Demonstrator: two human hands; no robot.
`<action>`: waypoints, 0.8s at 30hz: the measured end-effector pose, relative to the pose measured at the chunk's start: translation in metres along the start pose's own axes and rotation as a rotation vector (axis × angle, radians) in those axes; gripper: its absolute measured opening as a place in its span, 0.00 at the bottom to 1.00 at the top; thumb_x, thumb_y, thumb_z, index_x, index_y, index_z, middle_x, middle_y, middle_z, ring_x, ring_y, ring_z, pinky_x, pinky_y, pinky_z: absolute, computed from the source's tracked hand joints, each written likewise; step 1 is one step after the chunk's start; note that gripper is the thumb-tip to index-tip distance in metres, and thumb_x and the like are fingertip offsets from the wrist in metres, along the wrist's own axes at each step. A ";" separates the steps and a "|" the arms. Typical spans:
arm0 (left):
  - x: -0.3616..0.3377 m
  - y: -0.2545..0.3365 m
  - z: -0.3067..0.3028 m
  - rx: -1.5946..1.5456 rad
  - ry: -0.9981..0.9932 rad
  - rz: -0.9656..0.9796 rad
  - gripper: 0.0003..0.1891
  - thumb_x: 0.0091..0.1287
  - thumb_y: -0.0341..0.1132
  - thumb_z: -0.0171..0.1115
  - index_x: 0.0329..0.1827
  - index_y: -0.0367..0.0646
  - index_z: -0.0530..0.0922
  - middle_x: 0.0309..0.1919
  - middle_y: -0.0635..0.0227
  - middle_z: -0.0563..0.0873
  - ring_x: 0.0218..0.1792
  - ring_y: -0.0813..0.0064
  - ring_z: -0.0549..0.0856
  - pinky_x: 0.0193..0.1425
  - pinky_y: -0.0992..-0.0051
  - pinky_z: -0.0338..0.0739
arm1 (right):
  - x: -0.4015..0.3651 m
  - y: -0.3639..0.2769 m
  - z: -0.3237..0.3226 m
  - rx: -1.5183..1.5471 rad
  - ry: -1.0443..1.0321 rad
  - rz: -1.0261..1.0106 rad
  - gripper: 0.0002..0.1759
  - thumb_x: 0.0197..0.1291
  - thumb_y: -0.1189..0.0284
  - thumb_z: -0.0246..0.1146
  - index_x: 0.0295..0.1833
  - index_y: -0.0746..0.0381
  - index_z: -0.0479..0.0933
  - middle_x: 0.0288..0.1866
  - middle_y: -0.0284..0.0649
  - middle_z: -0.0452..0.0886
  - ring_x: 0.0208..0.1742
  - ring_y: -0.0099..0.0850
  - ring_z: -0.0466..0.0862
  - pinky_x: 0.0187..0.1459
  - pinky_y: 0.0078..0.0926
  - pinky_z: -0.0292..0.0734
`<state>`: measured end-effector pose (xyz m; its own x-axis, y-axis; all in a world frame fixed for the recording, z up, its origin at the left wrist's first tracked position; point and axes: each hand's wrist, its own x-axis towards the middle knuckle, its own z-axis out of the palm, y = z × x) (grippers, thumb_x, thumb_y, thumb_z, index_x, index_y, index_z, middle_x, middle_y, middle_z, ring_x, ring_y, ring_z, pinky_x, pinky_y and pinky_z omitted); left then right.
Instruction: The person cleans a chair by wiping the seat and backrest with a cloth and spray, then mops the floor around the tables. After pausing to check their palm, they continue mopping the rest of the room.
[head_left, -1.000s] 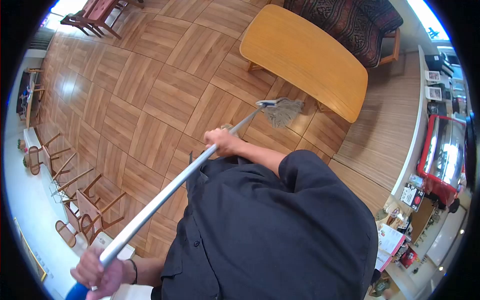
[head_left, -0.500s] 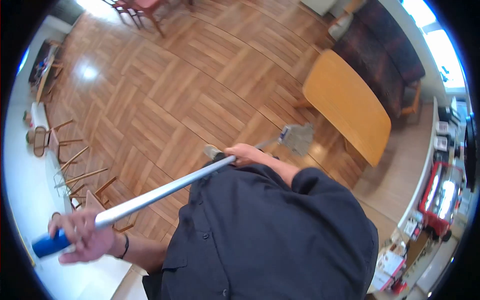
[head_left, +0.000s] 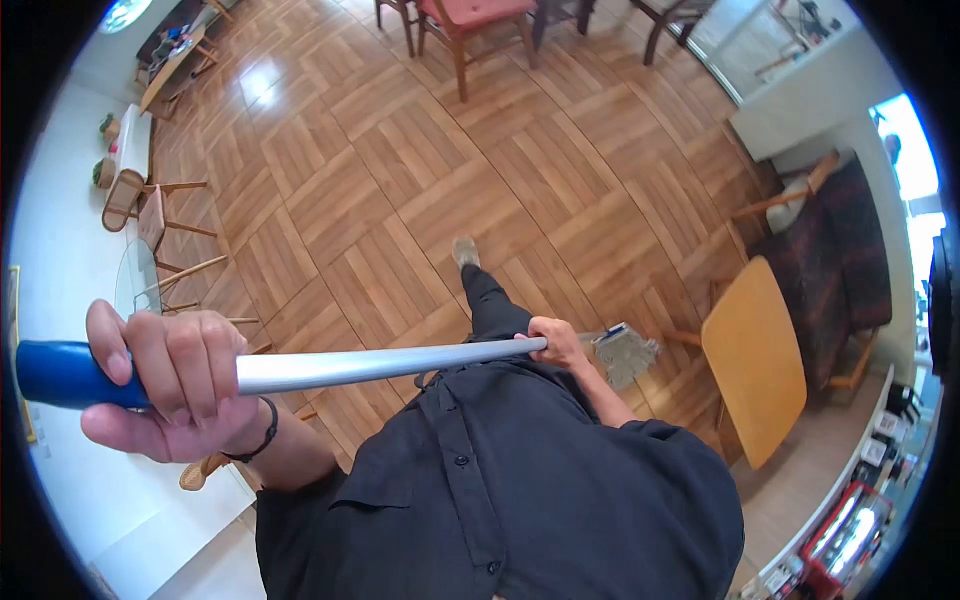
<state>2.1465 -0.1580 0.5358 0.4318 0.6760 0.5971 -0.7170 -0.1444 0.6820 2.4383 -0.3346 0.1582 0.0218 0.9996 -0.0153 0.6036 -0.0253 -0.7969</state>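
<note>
A long silver pole (head_left: 390,364) with a blue end grip (head_left: 70,375) runs across the view in front of my body. My left hand (head_left: 175,375) is wrapped round the pole where the blue grip meets the silver part, with a dark band on its wrist. Farther along, my right hand (head_left: 557,342) closes round the lower part of the pole near my waist. Past it, a grey mop head (head_left: 627,358) lies on the wooden floor (head_left: 440,180), to the right of my leg and beside the wooden table.
A wooden table (head_left: 755,360) and a dark sofa (head_left: 850,260) stand on the right. Ahead is a red-seated chair (head_left: 480,12). Wooden chairs (head_left: 155,215) line the left wall. A shelf with small items and a red case (head_left: 845,540) is at lower right.
The view has turned, so the table and mop head appear lower. My left hand and the blue grip have come up and closer, its fingers now wrapped tighter. One foot shows farther forward.
</note>
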 end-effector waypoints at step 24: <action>0.196 0.206 -0.368 0.352 0.180 0.620 0.16 0.43 0.19 0.66 0.08 0.51 0.71 0.09 0.79 0.77 0.10 0.89 0.78 0.17 0.92 0.76 | 0.764 -0.240 0.147 -0.120 -0.743 -0.824 0.13 0.46 0.62 0.70 0.24 0.57 0.74 0.22 0.45 0.78 0.29 0.51 0.81 0.32 0.49 0.74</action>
<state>1.8821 0.2106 0.6385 -0.1142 0.4980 0.8596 -0.5689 -0.7421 0.3544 2.1928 0.4368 0.2488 -0.8786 0.4666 0.1017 0.2877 0.6871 -0.6671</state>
